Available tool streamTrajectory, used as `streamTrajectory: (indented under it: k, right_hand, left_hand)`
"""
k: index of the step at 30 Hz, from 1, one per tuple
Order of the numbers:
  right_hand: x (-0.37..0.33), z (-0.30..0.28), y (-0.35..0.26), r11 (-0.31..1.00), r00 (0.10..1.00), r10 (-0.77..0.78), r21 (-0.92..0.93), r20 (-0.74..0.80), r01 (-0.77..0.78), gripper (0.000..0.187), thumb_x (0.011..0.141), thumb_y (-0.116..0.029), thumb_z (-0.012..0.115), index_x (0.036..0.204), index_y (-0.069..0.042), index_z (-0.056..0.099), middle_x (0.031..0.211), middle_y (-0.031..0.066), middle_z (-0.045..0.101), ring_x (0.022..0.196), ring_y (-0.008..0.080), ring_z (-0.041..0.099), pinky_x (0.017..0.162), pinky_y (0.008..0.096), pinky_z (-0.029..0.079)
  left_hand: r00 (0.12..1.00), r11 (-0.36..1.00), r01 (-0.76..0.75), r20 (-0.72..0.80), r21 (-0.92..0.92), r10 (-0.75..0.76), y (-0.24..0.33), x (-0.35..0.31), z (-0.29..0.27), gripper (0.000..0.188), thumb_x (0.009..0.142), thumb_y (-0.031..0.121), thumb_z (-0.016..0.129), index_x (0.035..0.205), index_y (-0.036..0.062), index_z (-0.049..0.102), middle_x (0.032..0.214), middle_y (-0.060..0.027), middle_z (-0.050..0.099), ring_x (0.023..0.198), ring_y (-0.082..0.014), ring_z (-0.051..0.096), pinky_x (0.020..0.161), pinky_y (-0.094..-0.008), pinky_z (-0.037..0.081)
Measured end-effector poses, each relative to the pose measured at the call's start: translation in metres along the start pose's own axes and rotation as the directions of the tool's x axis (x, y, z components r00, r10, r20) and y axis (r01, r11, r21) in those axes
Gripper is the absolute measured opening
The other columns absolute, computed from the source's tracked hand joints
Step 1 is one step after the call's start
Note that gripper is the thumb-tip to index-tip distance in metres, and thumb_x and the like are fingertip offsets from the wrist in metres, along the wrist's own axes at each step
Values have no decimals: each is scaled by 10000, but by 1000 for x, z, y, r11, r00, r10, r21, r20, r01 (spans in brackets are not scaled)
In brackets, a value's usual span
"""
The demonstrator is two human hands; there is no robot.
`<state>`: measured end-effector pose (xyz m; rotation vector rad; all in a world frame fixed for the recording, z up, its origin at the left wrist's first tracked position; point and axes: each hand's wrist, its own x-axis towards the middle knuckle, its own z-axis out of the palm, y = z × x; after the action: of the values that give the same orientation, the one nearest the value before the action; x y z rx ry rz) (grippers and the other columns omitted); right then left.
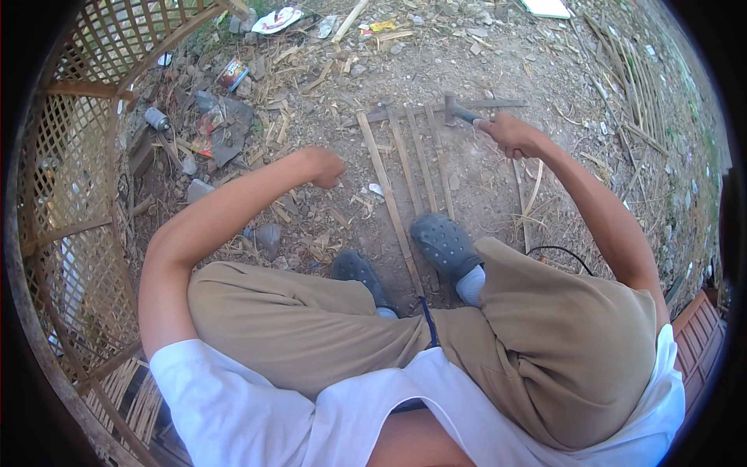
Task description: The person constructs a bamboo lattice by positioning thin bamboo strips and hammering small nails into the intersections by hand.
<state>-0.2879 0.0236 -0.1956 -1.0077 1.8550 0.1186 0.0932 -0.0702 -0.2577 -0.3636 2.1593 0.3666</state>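
My right hand [513, 135] is closed around the handle of a hammer [465, 114]. The hammer's head sits over a wooden crosspiece [502, 103], close to the top of the rightmost upright slat [437, 144]; whether it touches the wood I cannot tell. Several thin wooden slats lie on the ground, running from the crosspiece toward my feet. Left of the long outer slat [381, 171], my left hand [324, 166] hangs with its fingers curled closed. What it holds, if anything, is hidden.
A lattice panel [85, 171] stands along the left. Litter with a spray can [156, 118] and a tin [233, 75] lies near it. My clogs [443, 243] rest beside the slats. Long thin strips [634, 78] lie at the far right, and a brown slatted object [700, 335] is at lower right.
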Motion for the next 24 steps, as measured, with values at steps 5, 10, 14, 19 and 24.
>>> streamTrajectory:
  k: [5,10,14,19,24]
  right_hand:
    - [-37,-23,-36,984,995,-84,-165,-63,72,567,1035,-487,425,864,36,564,525,-21,417,394,149,449,354,331,350]
    - [-2,25,-6,922,997,-82,-381,-14,70,561,1032,-434,459,875,96,550,679,238,646,491,346,631,457,458,485]
    - [4,32,6,936,970,-207,-315,-123,160,575,1025,-449,469,889,103,558,664,216,630,469,338,621,471,478,512]
    - [14,16,12,983,996,-74,-175,-46,65,563,1019,-479,480,786,32,508,564,115,544,411,240,547,362,405,393]
    - [-11,-3,-17,988,993,-84,-139,-87,72,545,1015,-500,477,775,-11,490,513,55,465,395,217,513,349,381,356]
  left_hand:
    - [1000,999,0,7,-39,1,-3,-6,-1,350,883,301,540,949,6,717,987,-209,711,956,-378,681,860,-481,543]
    - [997,999,43,67,5,-43,3,3,-11,326,845,242,571,1050,39,725,1062,-180,715,1024,-357,674,875,-469,545]
    - [998,999,12,57,39,-14,-1,9,-6,332,843,246,566,1031,26,728,1049,-187,716,1006,-358,678,867,-468,546]
    - [999,999,25,21,27,-26,3,13,-17,321,844,243,565,997,17,735,1040,-192,717,983,-358,685,866,-469,546]
    - [1000,1000,-3,-21,16,4,-1,3,-12,335,868,279,543,935,4,723,970,-210,716,944,-378,687,853,-479,548]
